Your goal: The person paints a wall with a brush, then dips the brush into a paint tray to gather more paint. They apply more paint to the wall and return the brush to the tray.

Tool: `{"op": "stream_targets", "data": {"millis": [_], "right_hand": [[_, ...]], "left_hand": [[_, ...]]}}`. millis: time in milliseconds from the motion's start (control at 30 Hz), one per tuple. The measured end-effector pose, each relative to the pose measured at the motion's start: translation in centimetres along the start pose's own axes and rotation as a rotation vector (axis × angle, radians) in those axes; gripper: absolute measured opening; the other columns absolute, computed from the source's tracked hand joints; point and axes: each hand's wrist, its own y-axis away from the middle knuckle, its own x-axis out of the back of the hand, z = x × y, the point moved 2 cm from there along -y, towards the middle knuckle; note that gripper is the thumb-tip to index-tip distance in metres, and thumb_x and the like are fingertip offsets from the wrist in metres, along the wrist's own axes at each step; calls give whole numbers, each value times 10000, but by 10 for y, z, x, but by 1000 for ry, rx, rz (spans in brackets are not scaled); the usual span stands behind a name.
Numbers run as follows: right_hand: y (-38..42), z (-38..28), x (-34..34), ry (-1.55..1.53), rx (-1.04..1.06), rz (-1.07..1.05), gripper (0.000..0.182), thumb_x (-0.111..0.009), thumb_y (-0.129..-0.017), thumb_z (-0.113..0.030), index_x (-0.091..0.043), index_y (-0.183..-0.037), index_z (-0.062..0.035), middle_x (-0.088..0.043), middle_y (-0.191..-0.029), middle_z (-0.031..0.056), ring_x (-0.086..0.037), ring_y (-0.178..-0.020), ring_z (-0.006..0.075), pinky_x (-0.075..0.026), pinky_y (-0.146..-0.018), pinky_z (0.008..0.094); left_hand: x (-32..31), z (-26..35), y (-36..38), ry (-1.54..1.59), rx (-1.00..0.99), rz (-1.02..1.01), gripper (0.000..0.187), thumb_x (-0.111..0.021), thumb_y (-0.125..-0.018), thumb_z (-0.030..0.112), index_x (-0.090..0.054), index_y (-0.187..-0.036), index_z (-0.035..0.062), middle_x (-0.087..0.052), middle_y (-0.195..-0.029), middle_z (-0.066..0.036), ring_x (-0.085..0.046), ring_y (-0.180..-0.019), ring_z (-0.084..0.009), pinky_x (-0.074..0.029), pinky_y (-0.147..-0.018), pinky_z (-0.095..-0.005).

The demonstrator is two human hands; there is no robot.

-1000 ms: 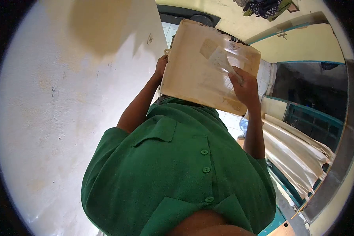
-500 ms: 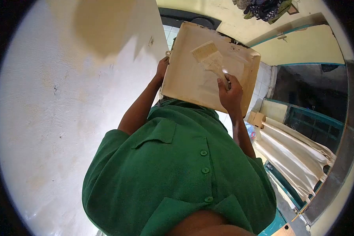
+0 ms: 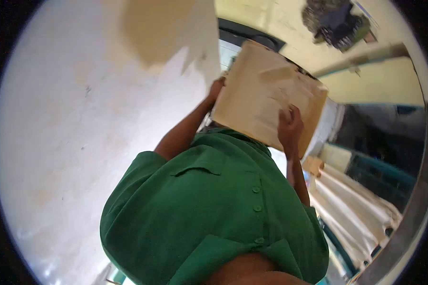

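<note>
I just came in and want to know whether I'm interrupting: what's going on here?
A person in a green shirt is holding a tray by its edge with the left hand. The fingers of the right hand grip a pale brush over the tray. A pale wall is on the person's left. The view is blurred, so I can't tell whether the brush touches the tray.

The brush (image 3: 279,80) is over the tray (image 3: 238,90), right of the wall (image 3: 81,142).

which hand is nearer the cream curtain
Right: the right hand is over the tray, on the side toward the curtain; the left hand is at the tray's opposite edge.
</note>
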Motion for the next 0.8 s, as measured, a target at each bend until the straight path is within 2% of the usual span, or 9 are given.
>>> {"op": "stream_targets", "data": {"millis": [67,100,167,267,367,467,567,700,800], "right_hand": [[-6,0,0,-40,122,100,317,-627,-805,-232,-540,-1018,-14,-617,-902,200,-621,-819,314,-491,-680,353],[-10,-11,-1,-69,92,56,313,-627,-804,-227,-540,-1015,-14,-619,-891,195,-625,-802,303,-492,-674,352],[-24,-39,10,-100,24,-20,304,-628,-801,-218,-541,-1008,-14,-624,-869,183,-632,-768,282,-495,-662,350],[-42,-80,-5,-192,279,84,293,-627,-788,-104,-526,-1028,29,-601,-811,127,-568,-715,159,-472,-647,294],[-56,-122,-28,-296,323,-17,298,-628,-787,-91,-521,-1039,26,-601,-816,111,-558,-725,139,-467,-636,270],[-65,-152,-63,-551,360,-198,286,-643,-781,-149,-526,-1010,-24,-625,-793,138,-617,-693,207,-483,-619,300],[-65,-184,-91,-733,324,-482,294,-659,-773,-130,-522,-1010,-20,-605,-753,82,-558,-614,141,-458,-567,266],[-67,-212,-124,-950,92,-1032,269,-644,-799,-124,-531,-1016,-12,-562,-695,45,-432,-463,52,-336,-400,193],[-64,-224,-151,-1223,46,-1238,197,-570,-857,-127,-536,-1016,-16,-510,-660,2,-316,-401,8,-229,-359,157]], "left_hand": [[5,20,5,-465,-170,-53,342,-412,-871,271,-572,-971,-14,-605,-944,-204,-585,-834,-317,-448,-747,-385],[1,27,12,-279,-55,26,366,-403,-875,276,-569,-1044,-3,-601,-990,-195,-581,-875,-324,-445,-772,-390],[2,41,12,-322,-28,-20,401,-429,-878,313,-563,-1075,-10,-613,-940,-179,-581,-836,-284,-442,-771,-367],[-3,33,11,-154,-49,32,402,-446,-875,322,-567,-1066,-12,-615,-894,-174,-582,-813,-274,-444,-758,-359],[-1,38,10,-243,-20,18,386,-439,-875,302,-569,-1073,-4,-607,-937,-190,-582,-849,-298,-447,-781,-360],[0,55,12,-581,-152,-109,385,-434,-874,300,-563,-1101,17,-581,-1028,-210,-572,-909,-324,-445,-820,-361],[-4,0,-17,-640,-195,-90,399,-435,-871,307,-550,-1133,28,-566,-1093,-201,-560,-967,-318,-436,-861,-365],[-5,1,-33,-523,-138,-70,398,-437,-871,307,-549,-1132,27,-568,-1091,-199,-560,-965,-316,-436,-858,-365],[-1,4,-39,-497,-124,-58,398,-438,-871,306,-549,-1131,26,-569,-1089,-197,-560,-963,-313,-436,-856,-364]]}}
